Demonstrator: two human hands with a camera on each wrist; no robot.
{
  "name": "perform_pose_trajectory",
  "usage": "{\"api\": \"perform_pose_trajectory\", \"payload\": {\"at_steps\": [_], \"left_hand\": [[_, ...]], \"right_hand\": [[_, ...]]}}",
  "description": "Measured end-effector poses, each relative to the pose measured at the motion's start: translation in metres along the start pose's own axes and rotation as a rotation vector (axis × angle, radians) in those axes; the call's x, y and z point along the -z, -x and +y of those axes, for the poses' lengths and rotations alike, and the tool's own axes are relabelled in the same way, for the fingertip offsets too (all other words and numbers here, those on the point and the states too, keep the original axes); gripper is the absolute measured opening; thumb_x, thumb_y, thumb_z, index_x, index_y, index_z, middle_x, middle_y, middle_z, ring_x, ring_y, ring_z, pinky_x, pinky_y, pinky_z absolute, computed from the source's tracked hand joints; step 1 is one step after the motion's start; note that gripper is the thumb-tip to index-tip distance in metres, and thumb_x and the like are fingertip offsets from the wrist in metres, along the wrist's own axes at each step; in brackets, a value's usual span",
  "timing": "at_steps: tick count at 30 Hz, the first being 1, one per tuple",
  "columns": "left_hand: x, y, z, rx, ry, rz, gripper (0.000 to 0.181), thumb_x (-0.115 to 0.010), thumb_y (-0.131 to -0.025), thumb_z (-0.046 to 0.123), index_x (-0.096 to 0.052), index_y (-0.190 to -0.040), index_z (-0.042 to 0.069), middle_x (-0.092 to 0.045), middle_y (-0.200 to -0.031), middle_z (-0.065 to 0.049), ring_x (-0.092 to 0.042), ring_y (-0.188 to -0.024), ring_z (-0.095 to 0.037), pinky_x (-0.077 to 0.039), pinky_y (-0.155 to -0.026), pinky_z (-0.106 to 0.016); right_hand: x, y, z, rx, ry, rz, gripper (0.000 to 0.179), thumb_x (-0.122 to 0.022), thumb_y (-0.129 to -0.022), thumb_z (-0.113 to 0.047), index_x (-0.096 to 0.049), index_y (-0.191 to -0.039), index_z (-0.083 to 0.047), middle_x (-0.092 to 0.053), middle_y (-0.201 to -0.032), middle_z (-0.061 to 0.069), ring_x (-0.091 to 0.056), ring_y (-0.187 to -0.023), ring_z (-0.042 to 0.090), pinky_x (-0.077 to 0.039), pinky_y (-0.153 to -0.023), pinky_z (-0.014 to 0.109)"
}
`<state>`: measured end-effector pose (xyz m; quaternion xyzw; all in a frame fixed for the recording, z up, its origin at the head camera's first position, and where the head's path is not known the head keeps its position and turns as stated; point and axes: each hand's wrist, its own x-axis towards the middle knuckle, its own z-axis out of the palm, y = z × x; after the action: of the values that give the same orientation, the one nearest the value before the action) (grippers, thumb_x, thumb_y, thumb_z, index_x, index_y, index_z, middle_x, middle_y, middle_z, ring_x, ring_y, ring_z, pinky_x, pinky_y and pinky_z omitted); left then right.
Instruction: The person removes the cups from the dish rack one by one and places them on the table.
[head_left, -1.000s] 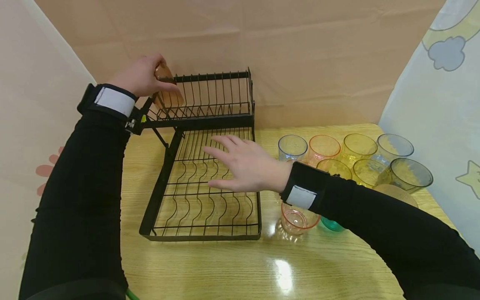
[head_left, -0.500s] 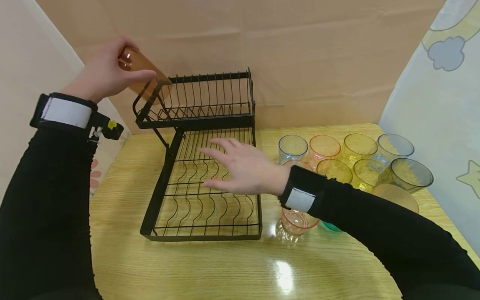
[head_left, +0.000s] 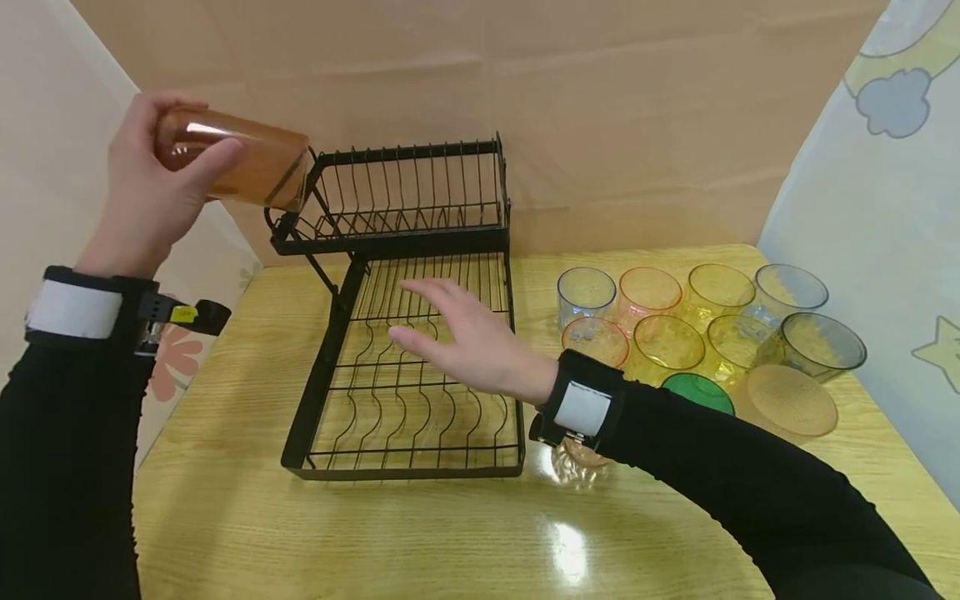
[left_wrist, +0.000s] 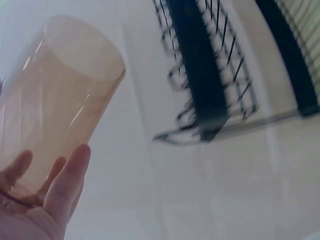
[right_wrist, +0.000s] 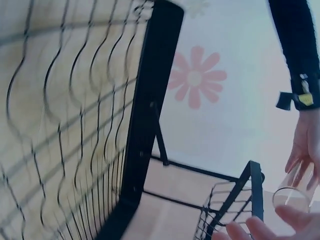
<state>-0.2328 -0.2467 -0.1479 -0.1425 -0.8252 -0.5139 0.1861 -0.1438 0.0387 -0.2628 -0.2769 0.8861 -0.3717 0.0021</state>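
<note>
My left hand (head_left: pixel 153 171) grips a clear orange-brown drinking glass (head_left: pixel 255 162) round one end. The glass lies nearly on its side in the air, just left of the upper tier of a black wire dish rack (head_left: pixel 390 243). In the left wrist view the thumb and fingers wrap the lower part of the glass (left_wrist: pixel 65 85), apart from the rack. My right hand (head_left: pixel 476 342) hovers over the rack's lower tier with fingers extended, holding nothing. Some of its fingertips (right_wrist: pixel 257 230) show at the bottom of the right wrist view.
Several coloured clear glasses stand in rows right of the rack, among them a blue-rimmed glass (head_left: pixel 585 292), a green glass (head_left: pixel 697 393) and a peach glass (head_left: pixel 787 404). My right forearm (head_left: pixel 697 433) covers part of the group. Fabric walls (head_left: pixel 637 125) border the wooden table (head_left: pixel 405 533).
My left hand has drawn the orange-brown glass up and left out of the rack's upper tier, turning it toward horizontal. My right hand has shifted slightly, its forearm swinging lower.
</note>
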Motion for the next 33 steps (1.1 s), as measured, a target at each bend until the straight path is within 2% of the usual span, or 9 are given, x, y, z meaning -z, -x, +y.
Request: {"api": "perform_pose_trajectory", "payload": {"at_steps": [3, 5, 8, 11, 14, 18, 23, 27, 33], "left_hand": [[-0.004, 0.016, -0.005, -0.020, 0.187, 0.039, 0.046, -0.064, -0.082, 0.010, -0.045, -0.124, 0.015, -0.052, -0.118, -0.008, -0.050, -0.102, -0.020, -0.044, -0.075, -0.020], [-0.007, 0.027, -0.009, -0.027, 0.279, 0.063, 0.045, -0.064, -0.081, 0.009, -0.046, -0.122, 0.013, -0.051, -0.120, -0.010, -0.049, -0.103, -0.021, -0.045, -0.076, -0.023], [-0.011, 0.041, -0.012, -0.025, 0.350, 0.090, 0.042, -0.062, -0.083, 0.007, -0.046, -0.122, 0.012, -0.048, -0.121, -0.011, -0.050, -0.104, -0.022, -0.046, -0.074, -0.027], [-0.013, 0.055, -0.016, -0.031, 0.452, 0.104, 0.039, -0.058, -0.085, 0.004, -0.046, -0.122, 0.010, -0.048, -0.118, -0.014, -0.052, -0.101, -0.023, -0.046, -0.072, -0.030], [-0.016, 0.068, -0.021, -0.033, 0.577, 0.080, 0.037, -0.053, -0.087, 0.001, -0.043, -0.123, 0.007, -0.047, -0.117, -0.015, -0.054, -0.100, -0.026, -0.046, -0.072, -0.031], [-0.021, 0.088, -0.029, -0.008, 0.665, 0.011, 0.036, -0.047, -0.091, 0.002, -0.039, -0.125, 0.006, -0.046, -0.119, -0.015, -0.054, -0.103, -0.027, -0.046, -0.076, -0.034], [-0.038, 0.114, -0.040, 0.042, 0.696, -0.016, 0.033, -0.044, -0.094, 0.008, -0.037, -0.126, 0.008, -0.045, -0.118, -0.014, -0.053, -0.100, -0.024, -0.046, -0.078, -0.033], [-0.056, 0.134, -0.047, 0.091, 0.700, -0.034, 0.033, -0.042, -0.095, 0.011, -0.035, -0.127, 0.011, -0.047, -0.117, -0.014, -0.055, -0.100, -0.022, -0.047, -0.077, -0.031], [-0.085, 0.153, -0.049, 0.214, 0.579, -0.013, 0.032, -0.043, -0.095, 0.016, -0.035, -0.126, 0.017, -0.045, -0.118, -0.013, -0.054, -0.098, -0.020, -0.047, -0.075, -0.032]], "right_hand": [[-0.006, 0.001, -0.001, -0.039, -0.177, 0.050, 0.064, -0.035, -0.089, -0.061, -0.027, -0.142, -0.026, -0.027, -0.144, -0.003, -0.031, -0.125, 0.017, -0.030, -0.096, 0.046], [-0.011, 0.003, -0.002, -0.064, -0.304, 0.076, 0.060, -0.038, -0.090, -0.056, -0.030, -0.140, -0.024, -0.032, -0.141, -0.003, -0.036, -0.121, 0.015, -0.035, -0.092, 0.042], [-0.019, 0.005, -0.004, -0.086, -0.487, 0.101, 0.057, -0.039, -0.092, -0.050, -0.032, -0.139, -0.019, -0.037, -0.136, 0.001, -0.041, -0.116, 0.016, -0.039, -0.088, 0.038], [-0.028, 0.008, -0.009, -0.108, -0.606, 0.121, 0.058, -0.038, -0.092, -0.049, -0.032, -0.138, -0.015, -0.039, -0.134, 0.004, -0.041, -0.117, 0.018, -0.037, -0.090, 0.036], [-0.038, 0.011, -0.015, -0.142, -0.726, 0.147, 0.059, -0.037, -0.092, -0.049, -0.031, -0.139, -0.013, -0.039, -0.135, 0.005, -0.041, -0.118, 0.018, -0.037, -0.090, 0.037], [-0.052, 0.016, -0.022, -0.202, -0.893, 0.192, 0.061, -0.036, -0.091, -0.051, -0.030, -0.139, -0.015, -0.037, -0.137, 0.003, -0.041, -0.118, 0.018, -0.038, -0.088, 0.039], [-0.073, 0.021, -0.028, -0.275, -1.044, 0.246, 0.066, -0.035, -0.089, -0.058, -0.028, -0.139, -0.014, -0.035, -0.137, 0.002, -0.040, -0.118, 0.021, -0.037, -0.089, 0.040], [-0.087, 0.022, -0.032, -0.308, -1.112, 0.285, 0.071, -0.038, -0.087, -0.059, -0.024, -0.140, -0.013, -0.033, -0.138, 0.005, -0.041, -0.118, 0.021, -0.037, -0.089, 0.040], [-0.093, 0.018, -0.040, -0.304, -1.154, 0.371, 0.078, -0.044, -0.084, -0.060, -0.018, -0.142, -0.014, -0.030, -0.140, 0.007, -0.035, -0.122, 0.019, -0.036, -0.090, 0.040]]}}
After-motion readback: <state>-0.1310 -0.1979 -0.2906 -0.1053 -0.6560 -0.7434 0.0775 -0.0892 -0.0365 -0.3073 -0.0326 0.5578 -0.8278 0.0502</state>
